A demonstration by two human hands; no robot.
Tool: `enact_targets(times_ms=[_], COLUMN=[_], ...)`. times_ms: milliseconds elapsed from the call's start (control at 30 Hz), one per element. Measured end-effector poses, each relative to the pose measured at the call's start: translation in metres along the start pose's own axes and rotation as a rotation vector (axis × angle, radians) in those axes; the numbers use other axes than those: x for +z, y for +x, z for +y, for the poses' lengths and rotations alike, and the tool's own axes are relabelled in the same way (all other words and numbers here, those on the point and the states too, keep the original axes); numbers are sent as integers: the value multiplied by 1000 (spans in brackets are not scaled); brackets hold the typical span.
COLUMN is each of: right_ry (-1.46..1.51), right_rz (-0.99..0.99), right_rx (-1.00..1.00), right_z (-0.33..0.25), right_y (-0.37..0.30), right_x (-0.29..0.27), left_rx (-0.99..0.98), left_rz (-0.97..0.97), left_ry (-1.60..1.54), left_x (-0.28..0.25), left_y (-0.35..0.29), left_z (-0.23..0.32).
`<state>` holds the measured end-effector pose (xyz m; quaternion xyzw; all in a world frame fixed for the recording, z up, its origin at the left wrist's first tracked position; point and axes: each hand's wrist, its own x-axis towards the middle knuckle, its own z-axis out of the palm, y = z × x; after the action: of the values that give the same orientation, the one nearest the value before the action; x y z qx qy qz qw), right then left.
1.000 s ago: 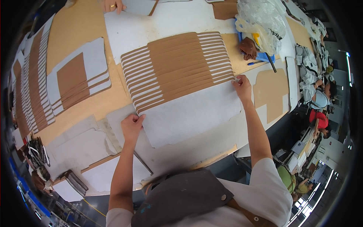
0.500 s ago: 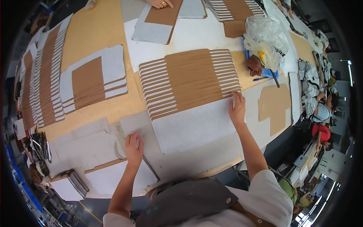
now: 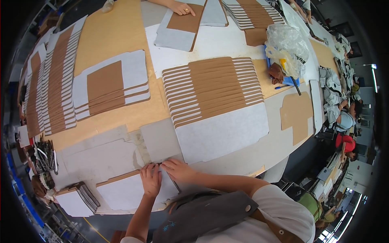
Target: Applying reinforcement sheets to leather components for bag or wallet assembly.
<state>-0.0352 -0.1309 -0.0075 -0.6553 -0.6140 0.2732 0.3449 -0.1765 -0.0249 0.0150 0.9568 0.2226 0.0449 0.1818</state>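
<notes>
My left hand [image 3: 150,179] and my right hand [image 3: 178,171] are close together at the far right corner of a stack of white panels with brown edges [image 3: 121,192], near the front of the table. My left fingers bend over the panel's far edge. My right fingertips close on the corner just beside them; what lies under them is partly hidden. Beyond my hands lies a fanned row of overlapping brown-and-white panels [image 3: 219,89], the nearest one showing a wide white face [image 3: 223,131].
More fanned panels [image 3: 56,81] and a smaller overlapping set [image 3: 105,85] lie left. A smaller stack [image 3: 75,200] sits front left, by a bundle of tools [image 3: 44,158]. Plastic bags [image 3: 285,44] fill a blue tray [image 3: 291,81]. Across the table, another person's hand [image 3: 182,7] rests on a panel.
My right hand has left the fanned row's right edge and come left and nearer, beside my left hand. My left hand has moved nearer, onto the panel's edge. The view has shifted slightly.
</notes>
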Motion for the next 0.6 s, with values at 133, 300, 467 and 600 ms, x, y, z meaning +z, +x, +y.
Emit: enact_targets(times_ms=[133, 300, 467, 600], right_ry=[-35, -51, -81, -90], right_rz=[-83, -42, 50, 49], right_rx=[91, 134, 179, 192], right_z=[-15, -17, -18, -17], right_y=[2, 8, 10, 11], right_x=[7, 8, 12, 13], left_rx=[6, -61, -56, -73], left_rz=[51, 77, 151, 155], left_ry=[-95, -233, -217, -199], left_x=[2, 1, 7, 5], left_y=[-5, 3, 9, 8], left_z=[-5, -12, -16, -18])
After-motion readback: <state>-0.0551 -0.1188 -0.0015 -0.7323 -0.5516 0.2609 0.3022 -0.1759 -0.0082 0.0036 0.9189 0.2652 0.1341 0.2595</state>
